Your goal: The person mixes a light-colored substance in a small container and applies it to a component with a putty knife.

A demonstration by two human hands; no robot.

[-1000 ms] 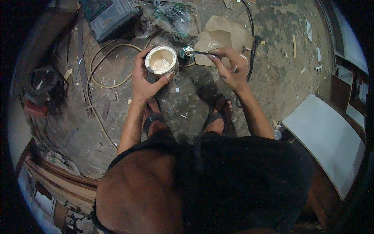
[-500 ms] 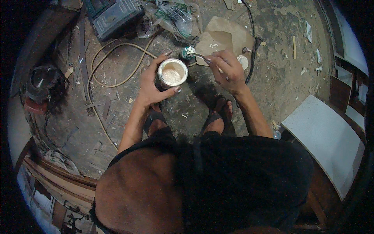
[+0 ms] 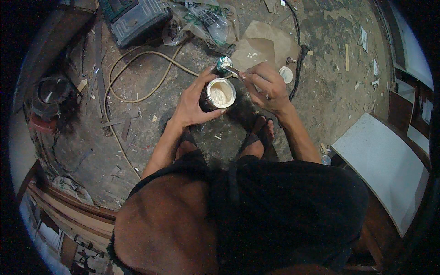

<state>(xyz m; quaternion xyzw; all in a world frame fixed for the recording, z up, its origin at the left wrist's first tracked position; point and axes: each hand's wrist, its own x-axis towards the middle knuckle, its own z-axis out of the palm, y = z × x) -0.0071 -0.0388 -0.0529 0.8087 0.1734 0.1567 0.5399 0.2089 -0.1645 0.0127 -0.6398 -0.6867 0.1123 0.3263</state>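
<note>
My left hand is wrapped round an open round can with a whitish rim and pale cream paste inside. The can is tipped a little, so its inside shows. In my right hand is a thin spatula-like tool, pinched between thumb and fingers, its exact kind unclear. The tool's tip points left, beyond the can's far rim, at a small green thing smeared with white paste. I cannot tell whether the two touch. A round pale lid lies on the floor right of my right hand.
Brown paper with white bits, a clear plastic bag and a dark tool case lie ahead. A tan hose loops at left near a red-and-black machine. A black cable and a white panel are at right.
My left hand has brought the can to the right and slightly nearer to me, closer to my right hand. The right hand and its tool have shifted only slightly.
</note>
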